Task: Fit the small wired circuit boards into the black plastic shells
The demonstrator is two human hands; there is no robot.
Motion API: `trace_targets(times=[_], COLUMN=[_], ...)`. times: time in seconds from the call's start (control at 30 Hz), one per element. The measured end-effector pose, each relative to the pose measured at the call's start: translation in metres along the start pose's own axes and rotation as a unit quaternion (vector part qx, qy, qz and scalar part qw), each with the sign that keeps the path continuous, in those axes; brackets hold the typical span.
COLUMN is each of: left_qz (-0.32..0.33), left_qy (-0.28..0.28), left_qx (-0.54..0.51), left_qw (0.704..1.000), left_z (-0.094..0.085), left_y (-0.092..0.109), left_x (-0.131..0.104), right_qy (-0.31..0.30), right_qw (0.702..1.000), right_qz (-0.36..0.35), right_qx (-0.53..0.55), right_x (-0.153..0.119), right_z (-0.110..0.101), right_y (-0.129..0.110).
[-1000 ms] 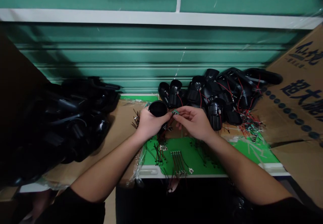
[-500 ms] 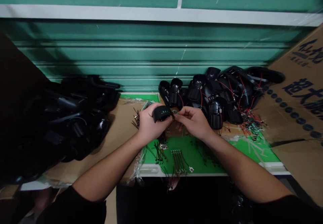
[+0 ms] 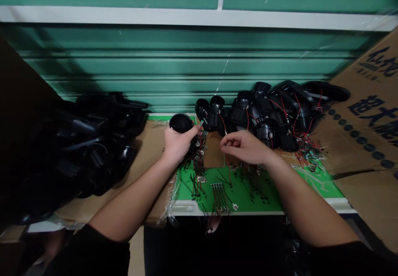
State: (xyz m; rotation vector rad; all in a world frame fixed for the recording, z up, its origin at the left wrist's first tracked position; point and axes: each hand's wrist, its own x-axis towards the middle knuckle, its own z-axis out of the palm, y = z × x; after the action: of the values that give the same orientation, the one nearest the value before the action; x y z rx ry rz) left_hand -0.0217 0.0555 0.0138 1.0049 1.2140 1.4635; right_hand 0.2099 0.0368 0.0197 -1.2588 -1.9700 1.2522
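Observation:
My left hand [image 3: 178, 145] is closed around a black plastic housing [image 3: 181, 122] whose round, hollow opening faces up. A small green circuit board [image 3: 202, 123] shows at the tip of the left thumb. To the right, apart from the housing, my right hand [image 3: 241, 146] has its fingers curled in and the thumb against them. Whether something thin is in its fingers cannot be made out. A red wire from a nearby black housing [image 3: 216, 112] ends just above those fingers. Below both hands, small circuit boards with dark and red wires [image 3: 220, 195] lie on the green tabletop [image 3: 242, 205].
Black housings [image 3: 93, 143] are heaped at the left on cardboard [image 3: 149, 143]. More housings with red wires [image 3: 286, 110] are piled at the back right, beside tangled wired boards [image 3: 311, 151]. A printed carton [image 3: 370, 114] stands at the right, and a green ribbed wall [image 3: 174, 66] behind.
My hands have parted. The left has shifted left and turned the housing so its hollow opening shows. The right has moved slightly right, its fingers curled, away from the housing.

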Motion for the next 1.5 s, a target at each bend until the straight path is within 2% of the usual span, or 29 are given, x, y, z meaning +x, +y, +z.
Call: trace_targets(times=[0.07,0.13,0.23,0.33,0.53,0.63,0.73,0.8,0.9,1.0,1.17,1.5], left_qz=[-0.038,-0.075,-0.112,-0.132,-0.152,-0.210,-0.239,-0.221,-0.152,-0.078,0.006,0.059], left_qy=[-0.024,-0.059,-0.115,-0.158,-0.198,-0.184,-0.210,-0.233,-0.231,-0.231,-0.252,-0.267], left_qx=[-0.056,-0.091,-0.100,-0.079,-0.042,-0.082,-0.120,-0.120,-0.099,-0.055,-0.021,0.001], left_qw=[0.997,0.991,0.982,0.975,0.967,0.957,0.940,0.940,0.956,0.968,0.967,0.962], left_z=[0.002,0.003,0.003,0.004,0.005,0.003,0.001,0.001,0.004,0.007,0.008,0.008], left_y=[0.003,0.007,0.009,0.005,0.003,0.006,0.007,0.006,0.003,-0.001,-0.006,-0.013], left_x=[-0.004,-0.008,-0.015,-0.020,-0.022,-0.017,-0.014,-0.015,-0.019,-0.024,-0.029,-0.030], right_qy=[0.024,0.072,0.132,0.141,0.164,0.181,0.187,0.178,0.181,0.226,0.276,0.309], right_qw=[0.995,0.989,0.989,0.979,0.968,0.958,0.946,0.943,0.947,0.950,0.948,0.940], right_qz=[-0.024,-0.043,-0.063,-0.070,-0.078,-0.073,-0.063,-0.052,-0.055,-0.069,-0.113,-0.143], right_qx=[-0.093,-0.121,-0.004,0.130,0.174,0.210,0.257,0.275,0.260,0.207,0.108,0.008], right_x=[0.001,0.001,-0.001,-0.003,-0.004,-0.003,-0.003,-0.002,0.000,0.002,0.002,0.002], right_z=[0.003,0.007,0.015,0.023,0.028,0.023,0.017,0.016,0.020,0.028,0.034,0.035], right_y=[0.004,0.004,-0.003,-0.011,-0.010,-0.012,-0.017,-0.019,-0.016,-0.011,-0.006,-0.005])
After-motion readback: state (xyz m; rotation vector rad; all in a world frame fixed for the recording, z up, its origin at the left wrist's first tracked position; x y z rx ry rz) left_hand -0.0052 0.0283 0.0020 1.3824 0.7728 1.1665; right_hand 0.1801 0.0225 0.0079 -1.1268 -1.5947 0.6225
